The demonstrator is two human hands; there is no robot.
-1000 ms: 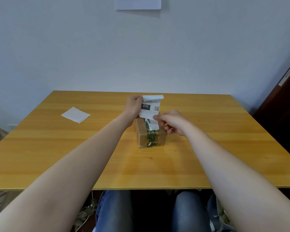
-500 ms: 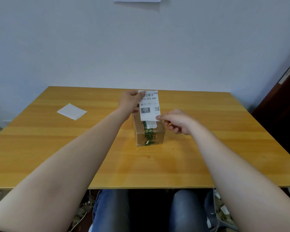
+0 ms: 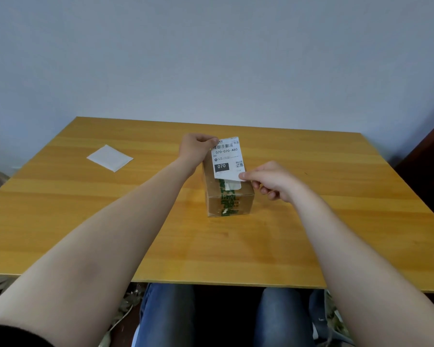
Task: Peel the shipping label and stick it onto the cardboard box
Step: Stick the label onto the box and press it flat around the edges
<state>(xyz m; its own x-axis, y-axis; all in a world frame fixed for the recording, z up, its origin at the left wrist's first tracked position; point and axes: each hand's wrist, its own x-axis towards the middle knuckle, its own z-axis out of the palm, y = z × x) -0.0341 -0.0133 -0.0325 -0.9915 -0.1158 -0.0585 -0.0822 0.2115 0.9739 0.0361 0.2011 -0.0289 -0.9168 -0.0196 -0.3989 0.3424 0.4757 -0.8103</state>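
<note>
A small brown cardboard box (image 3: 243,205) with green printed tape stands in the middle of the wooden table (image 3: 336,221). Above its top I hold a white shipping label (image 3: 227,157) printed side up, showing a barcode, "070-070-A80" and a QR code. My left hand (image 3: 196,149) pinches the label's far left corner. My right hand (image 3: 271,180) pinches its near right corner. The label is stretched flat between both hands, hiding most of the box's top. Whether it touches the box I cannot tell.
A white square sheet (image 3: 110,157) lies flat on the table at the far left. A dark door (image 3: 431,159) stands at the right edge. My knees in blue jeans (image 3: 168,314) are below the table's near edge.
The label was curled and folded over a second ago; it is now unrolled and held flat over the box top. Both hands have spread slightly apart.
</note>
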